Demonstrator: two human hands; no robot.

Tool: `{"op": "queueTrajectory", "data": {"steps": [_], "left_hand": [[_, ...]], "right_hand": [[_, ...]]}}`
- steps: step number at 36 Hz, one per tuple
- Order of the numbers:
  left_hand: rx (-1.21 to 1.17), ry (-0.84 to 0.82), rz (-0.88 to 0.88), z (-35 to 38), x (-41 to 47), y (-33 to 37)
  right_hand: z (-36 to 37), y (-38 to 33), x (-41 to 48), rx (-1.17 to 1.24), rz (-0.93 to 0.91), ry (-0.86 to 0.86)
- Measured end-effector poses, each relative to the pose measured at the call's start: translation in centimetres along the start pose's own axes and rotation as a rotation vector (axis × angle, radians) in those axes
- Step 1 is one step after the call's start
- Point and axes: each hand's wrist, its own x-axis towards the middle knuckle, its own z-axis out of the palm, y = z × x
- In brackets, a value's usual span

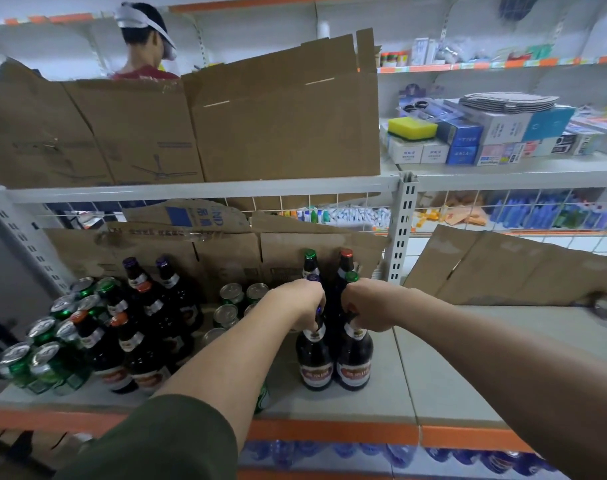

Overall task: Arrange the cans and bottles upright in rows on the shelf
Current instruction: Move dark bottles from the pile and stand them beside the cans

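Observation:
Two dark glass bottles stand upright side by side on the grey shelf [444, 382]. My left hand [297, 301] grips the neck of the left bottle [314, 365]. My right hand [371, 303] grips the neck of the right bottle [354, 363]. Behind them stand more upright bottles [310, 265] in a row toward the back. To the left is a cluster of dark bottles [146, 327] and several green cans [42, 362], some tilted. More upright cans [231, 296] sit behind my left forearm.
Cardboard sheets [226, 251] line the back of the shelf, and another [503, 268] leans at the right. A white upright post [402, 230] divides the bays. A person [146, 43] stands beyond the upper cardboard. Boxes and a sponge [413, 128] fill the upper right shelf.

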Motion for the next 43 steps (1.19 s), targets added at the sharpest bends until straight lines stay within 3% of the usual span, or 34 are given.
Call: {"op": "queueTrajectory", "data": {"steps": [43], "left_hand": [[0.075, -0.041, 0.014, -0.2, -1.0, 0.4]], "right_hand": [[0.7, -0.1, 0.0, 0.051, 0.051, -0.006]]}}
